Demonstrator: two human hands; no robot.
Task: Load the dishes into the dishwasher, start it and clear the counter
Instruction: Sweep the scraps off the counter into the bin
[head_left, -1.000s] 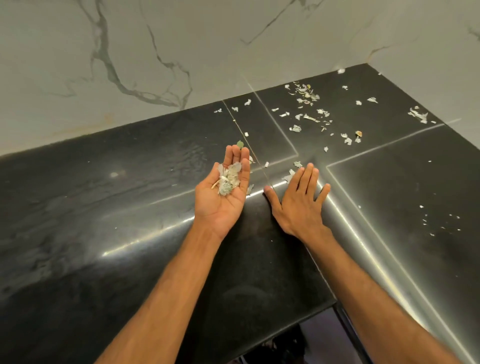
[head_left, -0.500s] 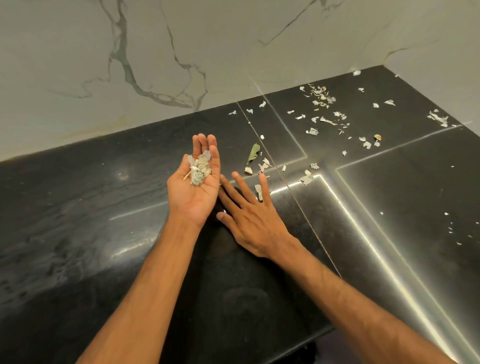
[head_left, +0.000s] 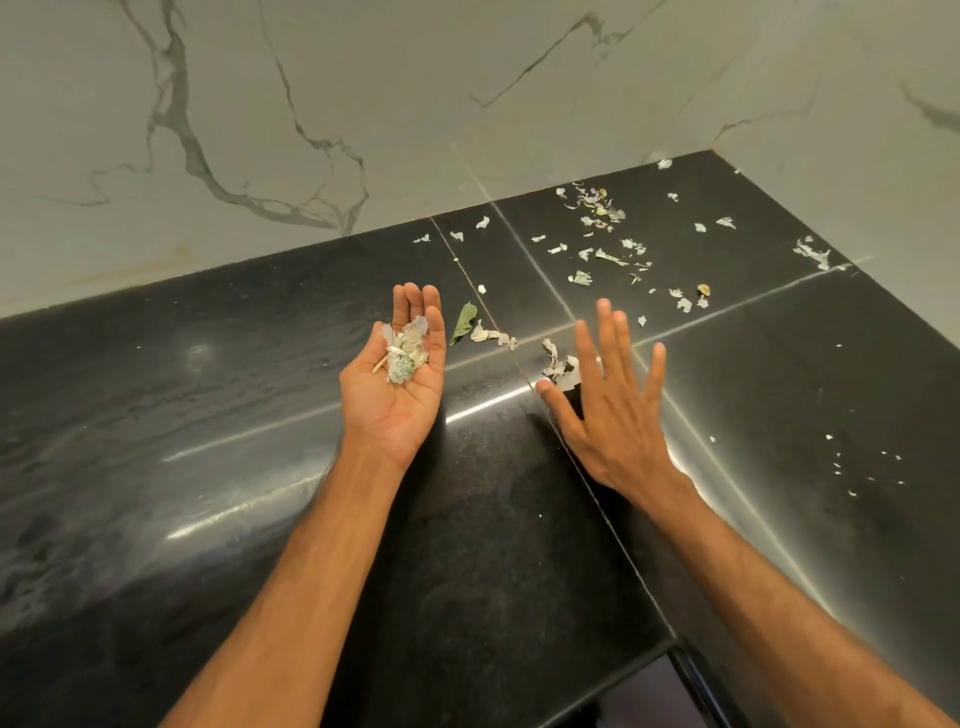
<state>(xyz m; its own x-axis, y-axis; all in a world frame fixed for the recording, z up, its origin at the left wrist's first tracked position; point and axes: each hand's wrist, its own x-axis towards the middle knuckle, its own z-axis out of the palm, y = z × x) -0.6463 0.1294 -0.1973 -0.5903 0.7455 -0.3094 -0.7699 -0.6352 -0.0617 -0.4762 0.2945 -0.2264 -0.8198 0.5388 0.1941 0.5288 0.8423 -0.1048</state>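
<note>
Head view only.

Noted left grip (head_left: 397, 384) palm up above the black polished stone table (head_left: 208, 415), fingers straight and close together, not curled. Carries a small heap of pale papery peel scraps (head_left: 405, 356) loose in the palm. Noted right grip (head_left: 613, 410) palm down, fingers spread wide, pinching nothing. Cannot tell whether touching the table or just above it.

Logged loose debris by place:
- Between the two grips: one green leaf (head_left: 464, 322) and a curled pale peel strip (head_left: 491, 335).
- Just beside the right grip's thumb, possibly touching: a clump of white peel pieces (head_left: 558, 366).
- Well beyond the right grip, toward the grey-veined white marble wall (head_left: 311, 130): a wide scatter of pale scraps (head_left: 602, 244).
- On the outer side of the right grip: fine white flecks (head_left: 857, 467).
- On the outer side of the left grip: no scraps seen.

Judged progress: clearing of the table begun, far from finished. One handful gathered, the larger share of debris not yet collected. To do: sweep the clump, leaf and strip into the left grip, then the far scatter and flecks, then discard the lot. No dishes and no dishwasher in view, so loading and starting cannot be checked here.
</note>
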